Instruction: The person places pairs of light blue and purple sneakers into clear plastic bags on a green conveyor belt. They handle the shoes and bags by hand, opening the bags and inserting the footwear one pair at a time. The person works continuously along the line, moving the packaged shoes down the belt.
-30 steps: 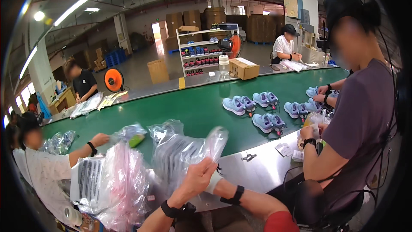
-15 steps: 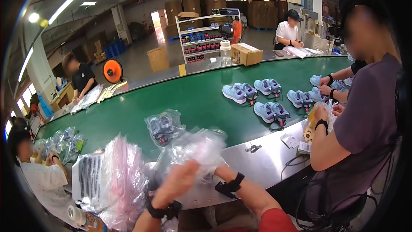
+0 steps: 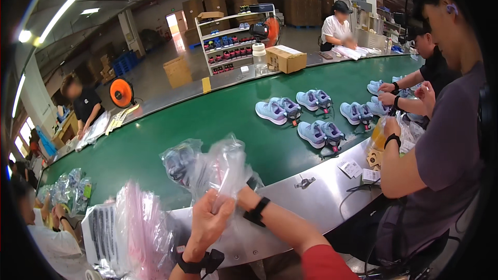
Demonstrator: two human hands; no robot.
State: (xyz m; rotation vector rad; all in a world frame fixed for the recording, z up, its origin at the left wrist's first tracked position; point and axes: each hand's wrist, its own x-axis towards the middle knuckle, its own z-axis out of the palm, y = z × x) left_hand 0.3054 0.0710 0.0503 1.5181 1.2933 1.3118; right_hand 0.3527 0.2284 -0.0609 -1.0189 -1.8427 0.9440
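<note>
My left hand [image 3: 208, 222] pinches the lower edge of a clear plastic bag [image 3: 224, 167] and holds it upright over the steel table edge [image 3: 316, 197]. My right hand [image 3: 244, 195] grips the same bag from the right and is partly hidden behind the film; a black band sits on that wrist. Just beyond the bag, on the green conveyor belt [image 3: 218, 119], lies a pair of dark shoes sealed in a clear bag [image 3: 179, 159].
Several pairs of light blue shoes [image 3: 314, 132] lie on the belt to the right. A co-worker [image 3: 441, 161] sits close on my right, handling bags. A stack of pink-printed bags [image 3: 140, 233] stands at lower left. Another person [image 3: 41, 228] works at far left.
My hands have drawn the clear bag nearer and raised it. The bagged shoes now lie apart from it on the belt. The view has swung slightly.
</note>
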